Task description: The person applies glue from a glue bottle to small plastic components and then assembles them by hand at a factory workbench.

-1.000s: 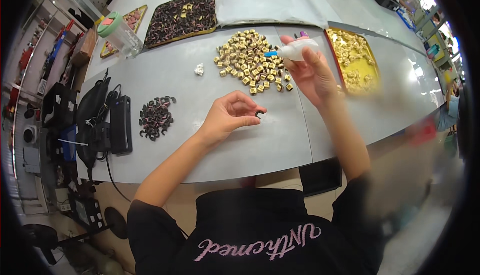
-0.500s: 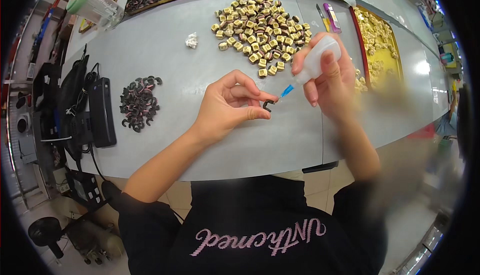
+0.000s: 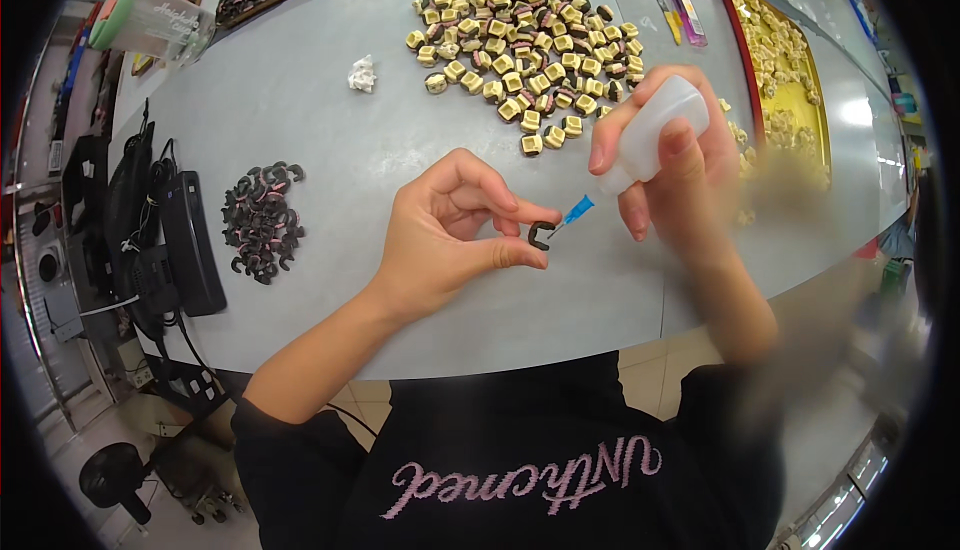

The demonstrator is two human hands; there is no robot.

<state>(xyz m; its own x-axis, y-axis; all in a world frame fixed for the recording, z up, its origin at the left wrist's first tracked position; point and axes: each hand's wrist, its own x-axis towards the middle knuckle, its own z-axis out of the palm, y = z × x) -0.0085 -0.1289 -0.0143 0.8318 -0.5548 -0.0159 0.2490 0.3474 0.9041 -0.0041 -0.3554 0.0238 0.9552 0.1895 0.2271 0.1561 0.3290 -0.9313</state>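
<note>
Black, C-shaped small plastic clip: one, pinched between thumb and forefinger of my left hand, held just above the desk near its front edge. White squeezable plastic bottle with a blue needle tip: one, gripped by my right hand, fingers closed round its body, the tip nearly touching the clip.

Cream-and-dark small square blocks in a loose heap: too many for me to count, several dozen at least, at the far middle. Dark curved clips in a small pile: roughly two dozen, at my left. Yellow flat tray of cream pieces: one, at the right. Crumpled white scrap: one. Clear plastic jar with a green lid: one, far left. Black device with cables: one, on the left edge.

Pale grey smooth desk: one, curved by the lens. Beige tiled floor below.
</note>
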